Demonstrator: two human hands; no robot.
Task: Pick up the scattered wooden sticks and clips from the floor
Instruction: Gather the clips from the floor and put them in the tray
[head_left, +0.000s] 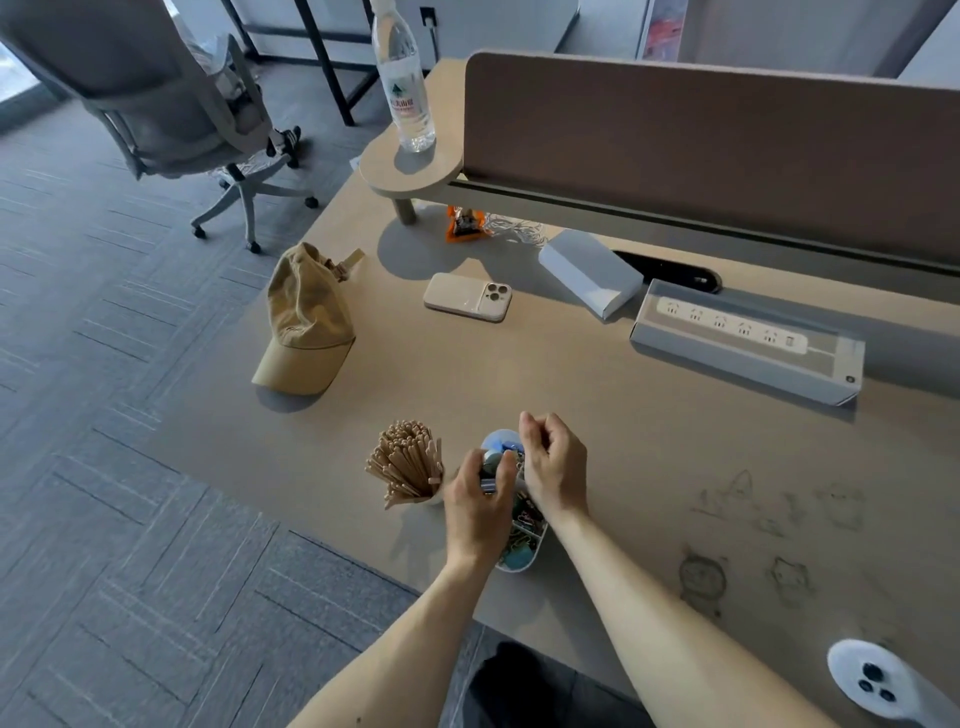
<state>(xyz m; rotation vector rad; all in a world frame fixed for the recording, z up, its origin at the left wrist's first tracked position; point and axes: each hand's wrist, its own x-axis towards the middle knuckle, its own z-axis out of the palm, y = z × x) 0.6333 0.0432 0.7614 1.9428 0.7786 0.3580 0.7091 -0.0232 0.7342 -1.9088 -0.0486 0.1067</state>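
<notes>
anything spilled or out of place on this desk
Nothing looks spilled: the sticks stand bunched together and the clips lie inside the oval tray. The one oddity is the cartoon doodles, drawn straight onto the desk surface at the right.

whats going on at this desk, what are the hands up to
A person has both hands over a white oval tray full of coloured clips on the desk. The left hand pinches a few clips just above the tray. The right hand is curled beside it, and it is unclear whether it holds anything. A cup packed with wooden sticks stands left of the tray.
</notes>
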